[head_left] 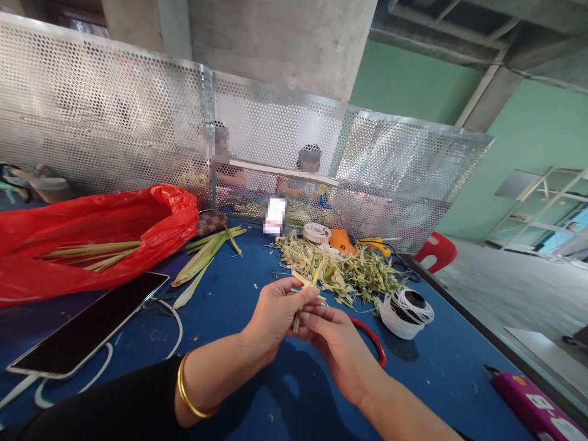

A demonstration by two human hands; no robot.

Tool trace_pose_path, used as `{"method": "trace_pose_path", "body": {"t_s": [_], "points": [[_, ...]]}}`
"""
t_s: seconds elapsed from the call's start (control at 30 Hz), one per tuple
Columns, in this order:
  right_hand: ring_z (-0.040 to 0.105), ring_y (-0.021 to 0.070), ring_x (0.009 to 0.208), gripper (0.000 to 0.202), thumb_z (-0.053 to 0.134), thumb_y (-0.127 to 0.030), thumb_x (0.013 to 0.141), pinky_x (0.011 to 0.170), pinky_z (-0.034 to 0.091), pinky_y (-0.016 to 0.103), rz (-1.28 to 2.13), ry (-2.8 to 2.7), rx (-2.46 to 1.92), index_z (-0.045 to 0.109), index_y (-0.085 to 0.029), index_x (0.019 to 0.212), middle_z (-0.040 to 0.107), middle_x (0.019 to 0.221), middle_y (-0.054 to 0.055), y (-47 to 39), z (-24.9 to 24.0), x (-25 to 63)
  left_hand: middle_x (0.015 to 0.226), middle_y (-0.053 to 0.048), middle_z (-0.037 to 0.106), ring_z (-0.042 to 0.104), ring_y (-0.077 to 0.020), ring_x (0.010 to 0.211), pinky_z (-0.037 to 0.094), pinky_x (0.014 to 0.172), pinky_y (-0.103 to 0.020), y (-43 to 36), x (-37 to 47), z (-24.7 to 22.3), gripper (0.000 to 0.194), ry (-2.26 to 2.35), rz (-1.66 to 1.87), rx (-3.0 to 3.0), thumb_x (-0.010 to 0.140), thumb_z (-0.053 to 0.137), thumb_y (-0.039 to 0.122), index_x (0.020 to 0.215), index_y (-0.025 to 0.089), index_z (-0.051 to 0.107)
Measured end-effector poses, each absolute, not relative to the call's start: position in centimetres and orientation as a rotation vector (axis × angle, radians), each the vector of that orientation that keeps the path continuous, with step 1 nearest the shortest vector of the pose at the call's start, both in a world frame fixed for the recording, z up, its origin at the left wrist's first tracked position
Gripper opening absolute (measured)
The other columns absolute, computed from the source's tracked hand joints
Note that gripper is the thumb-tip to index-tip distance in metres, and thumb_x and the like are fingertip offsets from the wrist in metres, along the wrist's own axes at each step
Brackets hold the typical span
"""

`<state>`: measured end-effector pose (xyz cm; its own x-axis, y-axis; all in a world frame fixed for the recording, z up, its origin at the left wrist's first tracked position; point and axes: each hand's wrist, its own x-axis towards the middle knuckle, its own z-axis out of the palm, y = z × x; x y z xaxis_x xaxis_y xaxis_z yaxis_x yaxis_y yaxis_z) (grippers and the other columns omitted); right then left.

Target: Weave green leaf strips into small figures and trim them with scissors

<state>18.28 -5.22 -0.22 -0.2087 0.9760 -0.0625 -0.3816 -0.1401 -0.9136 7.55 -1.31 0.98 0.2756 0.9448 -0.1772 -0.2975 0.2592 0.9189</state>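
My left hand (280, 312) pinches a small bunch of pale yellow leaf strips (311, 282) between thumb and fingers. The strip ends fan out above the thumb, and their stems poke out below it. Close against it, my right hand (333, 343) has its fingers closed around the lower part of the same strips. Behind the right hand shows a red curved handle (374, 340); the rest of that tool is hidden. Just beyond my hands lies a heap of leaf trimmings (349, 269). A spool of white cord (407, 313) stands to the right of the heap.
A red plastic bag (169, 208) with long leaves, a tablet (92, 324) with a white cable, and loose green leaves (199, 260) lie left. A lit phone (274, 215) stands before the perforated metal screen (275, 116); people sit behind it. A purple object (535, 404) lies right.
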Motion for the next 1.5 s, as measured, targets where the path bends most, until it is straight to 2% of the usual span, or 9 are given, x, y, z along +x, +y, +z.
{"method": "trace_pose_path", "body": {"t_s": [0.13,0.27,0.47,0.8,0.93,1.07,1.17,1.27,1.5], "points": [[0.057,0.015,0.059,0.025,0.069,-0.036,0.073,0.063,0.045,0.028,1.487,-1.001,-0.93,0.065,-0.015,0.06,0.06,0.059,0.002,-5.1,-0.3,18.2,0.048,0.004,0.057,0.041,-0.0049,0.031,0.027,0.029,-0.016,-1.5,7.5,0.9,0.025,0.83,0.994,1.021,0.065,0.073,0.035,0.071,0.017,0.057],[0.055,0.015,0.063,0.025,0.062,-0.033,0.078,0.066,0.042,0.027,1.345,-1.128,-0.986,0.062,-0.015,0.061,0.059,0.059,0.001,-4.9,-0.2,18.5,0.044,0.006,0.05,0.042,-0.0059,0.035,0.031,0.033,-0.017,-1.5,7.4,1.3,0.02,0.793,0.99,1.118,0.07,0.07,0.033,0.072,0.016,0.06],[0.053,0.0148,0.068,0.022,0.054,-0.025,0.082,0.069,0.041,0.027,1.17,-1.38,-1.016,0.057,-0.017,0.063,0.058,0.063,0.0,-4.9,0.0,18.9,0.065,-0.002,0.065,0.046,-0.007,0.038,0.033,0.033,-0.02,-1.3,7.3,1.6,0.017,0.793,1.032,1.125,0.075,0.064,0.03,0.073,0.014,0.061],[0.051,0.0138,0.063,0.024,0.049,-0.023,0.085,0.062,0.04,0.024,0.954,-1.573,-1.132,0.053,-0.017,0.062,0.056,0.064,0.0,-5.4,-0.2,18.4,0.069,-0.005,0.069,0.048,-0.0094,0.037,0.032,0.03,-0.02,-1.2,7.2,1.6,0.023,0.833,1.027,0.989,0.07,0.068,0.03,0.085,0.014,0.061],[0.053,0.0156,0.063,0.027,0.047,-0.032,0.088,0.062,0.04,0.026,0.607,-1.727,-1.318,0.056,-0.019,0.066,0.059,0.065,0.001,-5.0,-0.1,19.6,0.069,-0.005,0.069,0.06,-0.0116,0.054,0.046,0.049,-0.021,-0.5,6.6,2.1,0.02,0.813,1.023,0.97,0.071,0.07,0.031,0.076,0.013,0.063],[0.057,0.0201,0.078,0.017,0.052,-0.035,0.086,0.072,0.042,0.029,0.166,-1.632,-1.375,0.06,-0.02,0.082,0.064,0.081,0.005,-4.0,1.1,21.9,0.071,-0.004,0.069,0.062,-0.0102,0.061,0.048,0.061,-0.02,-0.2,5.8,3.1,0.024,0.743,0.97,1.017,0.074,0.069,0.036,0.08,0.013,0.065],[0.058,0.0222,0.097,0.02,0.055,-0.031,0.085,0.084,0.043,0.031,0.404,-1.7,-1.27,0.063,-0.022,0.101,0.066,0.101,0.005,-3.1,1.9,23.0,0.077,-0.005,0.071,0.063,-0.0104,0.062,0.048,0.06,-0.02,-0.2,5.5,3.4,0.026,0.653,0.833,1.05,0.077,0.066,0.038,0.089,0.015,0.065],[0.061,0.0204,0.091,0.023,0.05,-0.032,0.088,0.082,0.045,0.03,0.764,-1.81,-1.104,0.068,-0.022,0.1,0.069,0.094,0.003,-2.6,2.0,23.3,0.08,-0.006,0.072,0.066,-0.0115,0.062,0.05,0.059,-0.02,-0.2,5.2,3.5,0.025,0.634,0.701,1.042,0.078,0.066,0.035,0.093,0.014,0.065],[0.061,0.019,0.083,0.02,0.054,-0.03,0.087,0.077,0.045,0.029,0.62,-1.867,-0.993,0.072,-0.021,0.088,0.069,0.087,0.004,-2.3,1.7,23.5,0.082,-0.006,0.073,0.068,-0.0124,0.064,0.052,0.057,-0.02,-0.1,4.9,3.8,0.023,0.648,0.587,0.897,0.085,0.057,0.035,0.097,0.016,0.062]]}}
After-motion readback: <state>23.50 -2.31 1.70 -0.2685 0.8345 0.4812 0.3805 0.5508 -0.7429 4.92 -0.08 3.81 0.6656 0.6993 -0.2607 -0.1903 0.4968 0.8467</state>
